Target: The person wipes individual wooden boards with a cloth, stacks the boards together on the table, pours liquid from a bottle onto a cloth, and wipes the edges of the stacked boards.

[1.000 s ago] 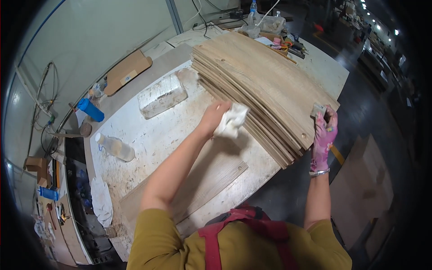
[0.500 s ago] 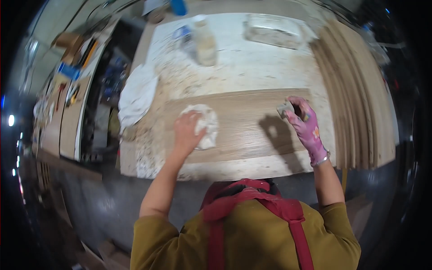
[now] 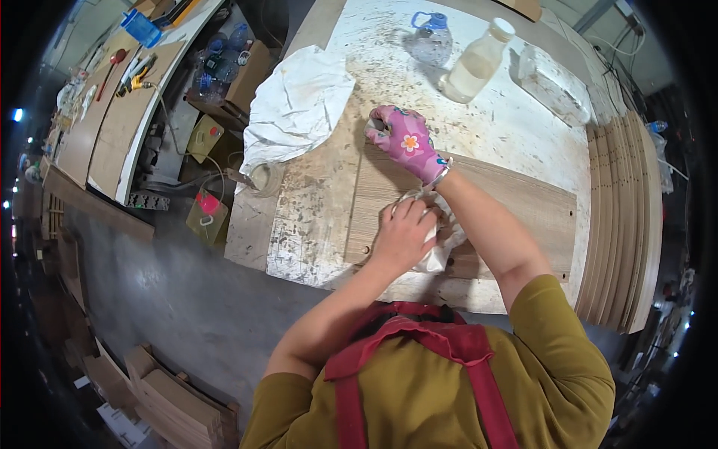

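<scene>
A wood-grain board [image 3: 516, 194] with small dark holes near its corners lies flat on the paint-stained worktable. My bare left hand [image 3: 406, 230] presses a crumpled white cloth [image 3: 441, 257] onto the board's near side, fingers bent over it. My right hand [image 3: 405, 142], in a pink flowered glove, is above the board's far left corner. Its fingers close round a small greyish block [image 3: 373, 127], mostly hidden by the glove, so its kind is unclear. The right forearm passes over the board, just right of the left hand and cloth.
A large white cloth [image 3: 299, 105] and a glass jar [image 3: 265, 178] lie left on the worktable [image 3: 314, 224]. Behind stand a blue-capped jug [image 3: 431, 41], a milky bottle [image 3: 479, 63] and a plastic-wrapped pack [image 3: 553, 86]. Stacked boards [image 3: 617, 224] line the right edge.
My right hand has swung left with the block, from the board's right end to its far left corner. My left hand and cloth now sit nearer the board's front edge. The view has turned.
</scene>
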The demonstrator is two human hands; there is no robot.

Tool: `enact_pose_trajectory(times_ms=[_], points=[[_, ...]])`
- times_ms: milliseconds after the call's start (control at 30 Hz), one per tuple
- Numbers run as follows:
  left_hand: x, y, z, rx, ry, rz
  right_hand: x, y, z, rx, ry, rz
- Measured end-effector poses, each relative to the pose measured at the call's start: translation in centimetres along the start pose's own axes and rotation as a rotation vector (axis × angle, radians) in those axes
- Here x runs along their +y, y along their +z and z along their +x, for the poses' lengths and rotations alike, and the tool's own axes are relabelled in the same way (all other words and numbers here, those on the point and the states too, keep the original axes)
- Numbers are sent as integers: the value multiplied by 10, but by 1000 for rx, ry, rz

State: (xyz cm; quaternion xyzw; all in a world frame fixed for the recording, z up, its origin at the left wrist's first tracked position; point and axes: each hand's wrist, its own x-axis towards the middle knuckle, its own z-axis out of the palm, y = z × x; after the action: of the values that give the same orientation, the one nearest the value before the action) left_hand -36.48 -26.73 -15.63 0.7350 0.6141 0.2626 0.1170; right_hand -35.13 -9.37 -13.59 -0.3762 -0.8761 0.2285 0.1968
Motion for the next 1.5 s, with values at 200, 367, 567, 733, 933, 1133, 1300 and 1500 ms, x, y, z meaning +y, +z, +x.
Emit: enact_pose_trajectory(times_ms=[200, 367, 567, 733, 933, 1133, 1300, 1500], points=[[-2, -6, 1, 2, 9, -75, 0, -4, 0, -104, -23, -209], [0, -2, 0, 33, 4, -63, 0, 2, -2, -47, 1, -118], [0, 0, 2, -36, -14, -54, 10, -9, -16, 29, 16, -175], [1, 0, 3, -19, -29, -79, 68, -76, -86, 193, 135, -289], [4, 5, 4, -14, -26, 16, 108, -117, -131, 226, 383, -248], [2, 7, 7, -25, 41, -33, 84, -74, -105, 184, 238, -134], [10, 4, 9, -9, 28, 14, 136, -130, -156, 224, 451, -328], [16, 7, 10, 2, 60, 53, 226, -199, -224, 295, 635, -508]])
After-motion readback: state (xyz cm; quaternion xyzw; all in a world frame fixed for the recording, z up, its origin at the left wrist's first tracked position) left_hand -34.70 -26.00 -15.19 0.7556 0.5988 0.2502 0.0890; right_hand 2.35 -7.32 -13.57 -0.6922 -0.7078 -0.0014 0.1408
